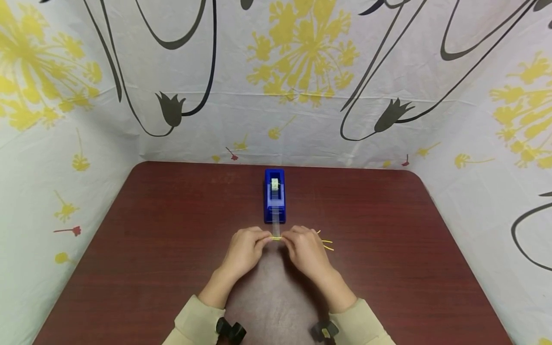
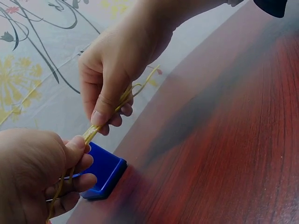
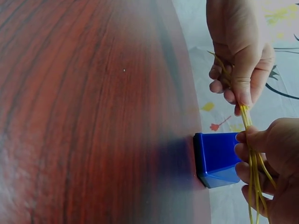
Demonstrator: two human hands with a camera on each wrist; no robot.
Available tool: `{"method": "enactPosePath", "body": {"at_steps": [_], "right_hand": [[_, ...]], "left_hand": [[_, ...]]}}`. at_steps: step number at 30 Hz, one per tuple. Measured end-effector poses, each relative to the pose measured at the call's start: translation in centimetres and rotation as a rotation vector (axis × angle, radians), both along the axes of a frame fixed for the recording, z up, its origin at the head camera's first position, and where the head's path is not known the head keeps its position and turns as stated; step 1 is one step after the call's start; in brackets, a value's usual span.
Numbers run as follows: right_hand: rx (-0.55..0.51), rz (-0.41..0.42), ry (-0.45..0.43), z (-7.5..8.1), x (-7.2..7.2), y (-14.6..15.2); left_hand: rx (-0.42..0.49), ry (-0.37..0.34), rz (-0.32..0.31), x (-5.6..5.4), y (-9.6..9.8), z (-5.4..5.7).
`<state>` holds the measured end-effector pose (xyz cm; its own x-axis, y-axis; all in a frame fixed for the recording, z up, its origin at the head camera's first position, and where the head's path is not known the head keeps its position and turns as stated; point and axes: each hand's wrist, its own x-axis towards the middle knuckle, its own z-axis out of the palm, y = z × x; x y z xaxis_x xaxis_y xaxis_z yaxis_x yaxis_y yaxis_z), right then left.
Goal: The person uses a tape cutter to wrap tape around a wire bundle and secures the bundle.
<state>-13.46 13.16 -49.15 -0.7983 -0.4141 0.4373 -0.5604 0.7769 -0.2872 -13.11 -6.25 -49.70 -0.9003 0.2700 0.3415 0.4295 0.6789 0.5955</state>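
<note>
Thin yellow cords [image 1: 275, 238] run in a bundle between the two hands, close in front of a blue tape dispenser [image 1: 268, 199]. My left hand [image 1: 245, 250] pinches them between thumb and fingertips, and my right hand [image 1: 307, 251] pinches the same bundle a short way off. From the dispenser a strip of clear tape [image 1: 276, 227] reaches to the cords in the gap between the thumbs. Loose cord ends [image 3: 256, 186] fan out past the right hand in the right wrist view. Another end [image 2: 152, 73], partly looped, sticks out near the right hand in the left wrist view.
The dispenser's white tape roll [image 1: 274, 184] sits towards the rear of its body. Beneath is a dark red-brown wooden table [image 1: 185, 206]. Behind and at both sides hangs a white sheet [image 1: 241, 124] with yellow and grey floral prints, meeting the table's far edge.
</note>
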Motion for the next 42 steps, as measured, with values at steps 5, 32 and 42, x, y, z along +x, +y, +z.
{"method": "enactPosePath", "body": {"at_steps": [5, 32, 42], "right_hand": [[-0.011, 0.006, 0.009, 0.07, 0.03, 0.02], [-0.031, 0.050, 0.031, -0.15, -0.14, 0.15], [0.001, 0.066, 0.058, 0.09, -0.21, 0.19]], "left_hand": [[0.003, -0.029, -0.008, -0.03, -0.03, 0.10], [0.074, -0.029, -0.003, -0.43, -0.19, 0.36], [0.111, 0.031, 0.005, -0.33, -0.13, 0.02]]}}
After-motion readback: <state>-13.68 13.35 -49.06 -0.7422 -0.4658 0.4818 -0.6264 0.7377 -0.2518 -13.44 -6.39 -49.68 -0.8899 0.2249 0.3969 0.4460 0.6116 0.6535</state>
